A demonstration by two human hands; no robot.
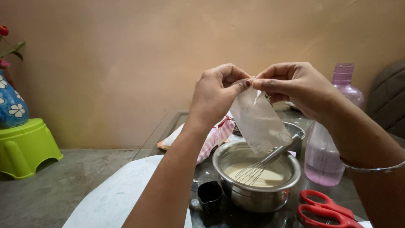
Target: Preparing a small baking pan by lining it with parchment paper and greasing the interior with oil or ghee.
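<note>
My left hand (pixel 217 93) and my right hand (pixel 295 86) both pinch the top edge of a small translucent plastic pouch (pixel 258 122), holding it up in the air. The pouch hangs just above a steel bowl (pixel 236 190) on the glass table. Pale creamy batter (pixel 272 176) fills the bowl's bottom, and a wire whisk (pixel 263 164) leans in it with its handle resting on the right rim. A thin metal bangle sits on my right wrist.
Red-handled scissors (pixel 327 209) lie right of the bowl, a pink plastic bottle (pixel 325 143) behind them. A small black cup (pixel 209 195) stands left of the bowl beside white paper (pixel 122 190). A striped packet (pixel 215 137) lies behind. A green stool (pixel 25 147) with a blue vase (pixel 12 105) stands at left.
</note>
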